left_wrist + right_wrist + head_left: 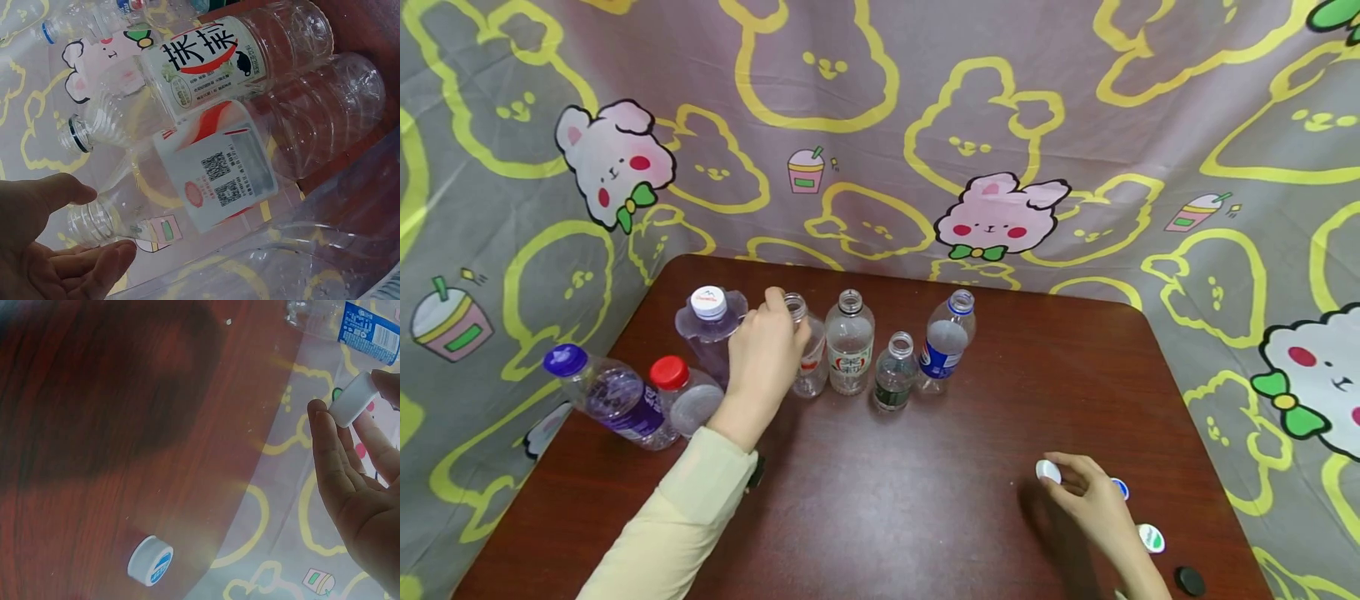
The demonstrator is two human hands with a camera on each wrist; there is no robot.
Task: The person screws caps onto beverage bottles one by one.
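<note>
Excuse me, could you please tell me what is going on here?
A person's left hand has its thumb and fingers around the neck of a clear uncapped bottle, while the right hand pinches a white cap above the table. Three more uncapped bottles stand to the right of that one, and three capped bottles are at the left. Three loose caps lie near the right hand.

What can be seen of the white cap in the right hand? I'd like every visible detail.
The white cap is short and round, apparently plastic, with a pale side on which I can make out no print. It is tilted, raised above the right part of the table, and pinched by the right hand. Nothing else visibly touches it. Its inside cannot be made out clearly.
</note>
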